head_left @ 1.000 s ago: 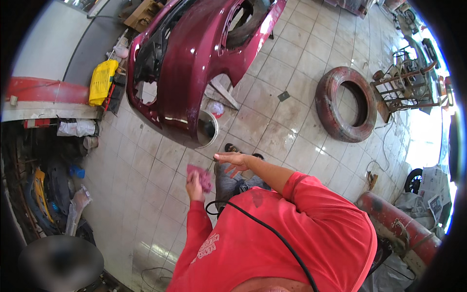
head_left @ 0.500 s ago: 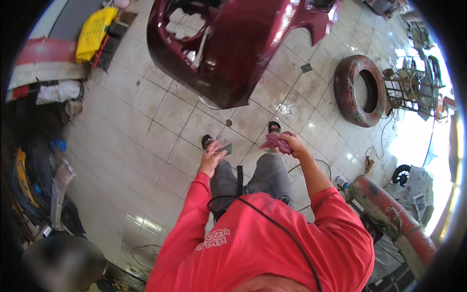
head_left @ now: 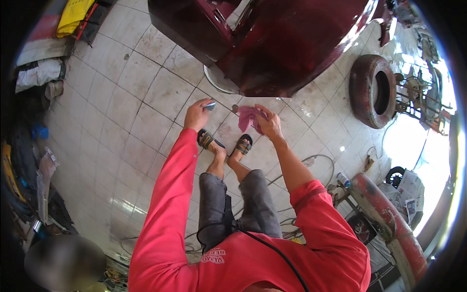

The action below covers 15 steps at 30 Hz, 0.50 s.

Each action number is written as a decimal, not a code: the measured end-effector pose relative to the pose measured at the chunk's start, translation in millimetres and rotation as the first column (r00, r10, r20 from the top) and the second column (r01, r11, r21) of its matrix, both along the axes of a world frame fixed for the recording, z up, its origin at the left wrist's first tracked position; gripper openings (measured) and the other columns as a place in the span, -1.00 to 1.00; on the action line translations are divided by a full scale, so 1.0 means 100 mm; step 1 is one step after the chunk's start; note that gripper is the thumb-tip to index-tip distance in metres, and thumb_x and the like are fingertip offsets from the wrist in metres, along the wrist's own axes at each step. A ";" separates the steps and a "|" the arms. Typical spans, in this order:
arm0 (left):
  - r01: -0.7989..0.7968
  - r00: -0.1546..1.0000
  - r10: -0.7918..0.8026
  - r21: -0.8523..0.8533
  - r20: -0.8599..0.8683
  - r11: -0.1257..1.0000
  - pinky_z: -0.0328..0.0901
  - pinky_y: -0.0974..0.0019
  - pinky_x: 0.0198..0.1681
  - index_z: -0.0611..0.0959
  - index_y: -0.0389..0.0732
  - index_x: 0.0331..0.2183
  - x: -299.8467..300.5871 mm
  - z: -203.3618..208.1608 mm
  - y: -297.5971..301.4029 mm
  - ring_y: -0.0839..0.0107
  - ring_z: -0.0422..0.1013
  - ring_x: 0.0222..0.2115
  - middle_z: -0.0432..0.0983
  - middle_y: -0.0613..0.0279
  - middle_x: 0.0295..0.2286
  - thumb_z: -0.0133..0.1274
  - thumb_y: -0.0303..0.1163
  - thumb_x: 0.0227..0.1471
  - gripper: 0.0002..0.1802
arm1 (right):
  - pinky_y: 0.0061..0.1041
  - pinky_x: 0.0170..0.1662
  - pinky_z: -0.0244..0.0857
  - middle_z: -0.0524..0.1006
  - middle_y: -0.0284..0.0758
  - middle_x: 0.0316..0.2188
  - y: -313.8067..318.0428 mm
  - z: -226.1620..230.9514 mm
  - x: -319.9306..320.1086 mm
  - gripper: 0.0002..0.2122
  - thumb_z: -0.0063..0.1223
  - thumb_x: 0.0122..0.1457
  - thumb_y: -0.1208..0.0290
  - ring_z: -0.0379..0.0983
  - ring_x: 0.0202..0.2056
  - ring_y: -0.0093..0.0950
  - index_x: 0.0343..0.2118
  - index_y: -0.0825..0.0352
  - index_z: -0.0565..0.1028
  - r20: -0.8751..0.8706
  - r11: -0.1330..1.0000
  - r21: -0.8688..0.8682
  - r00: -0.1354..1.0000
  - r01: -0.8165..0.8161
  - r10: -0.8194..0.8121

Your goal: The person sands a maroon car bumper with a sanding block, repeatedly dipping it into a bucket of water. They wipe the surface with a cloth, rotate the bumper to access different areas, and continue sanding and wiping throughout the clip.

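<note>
A: Maroon panel [head_left: 292, 53] now nearer than half a second ago; both arms [head_left: 172, 170] reach further out.
B: Around it?
A: Reddish tire [head_left: 373, 91] off right on the tiles [head_left: 151, 87].
B: Grips?
A: Right hand [head_left: 268, 122]: fingers closed on the pink cloth [head_left: 248, 118], loose end hanging, just short of the panel edge. Left hand [head_left: 196, 116]: fingers curled, pinching a small dark pad [head_left: 209, 106], left of the cloth.

Strong glare, blown out at right; floor tiles [head_left: 114, 109] reflecting highlights; corners black, edges bowed; lower-left oval [head_left: 64, 263] blurred.
</note>
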<state>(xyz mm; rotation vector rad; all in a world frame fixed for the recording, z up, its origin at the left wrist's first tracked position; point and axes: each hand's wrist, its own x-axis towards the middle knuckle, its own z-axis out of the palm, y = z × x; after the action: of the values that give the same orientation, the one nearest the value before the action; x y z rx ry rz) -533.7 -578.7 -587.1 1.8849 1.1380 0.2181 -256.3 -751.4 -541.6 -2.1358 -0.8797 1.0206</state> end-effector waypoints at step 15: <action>0.677 0.734 -0.506 0.430 -0.452 0.598 0.54 -0.02 -0.25 0.84 -0.08 -0.28 1.17 -1.21 0.34 0.05 0.68 -0.32 0.73 0.07 -0.39 0.10 0.40 0.15 -0.30 | -0.19 0.13 0.45 0.66 -0.27 0.01 1.13 -2.00 0.18 -0.59 0.22 0.23 0.11 0.58 0.02 -0.18 0.13 0.09 0.64 0.720 0.822 0.245 0.664 -0.515 0.202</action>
<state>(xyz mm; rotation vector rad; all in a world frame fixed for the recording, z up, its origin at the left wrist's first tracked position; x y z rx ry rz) -416.6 -544.7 -708.3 2.8218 0.5464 -0.1284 -237.9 -638.0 -741.8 -1.9526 -1.7697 0.1159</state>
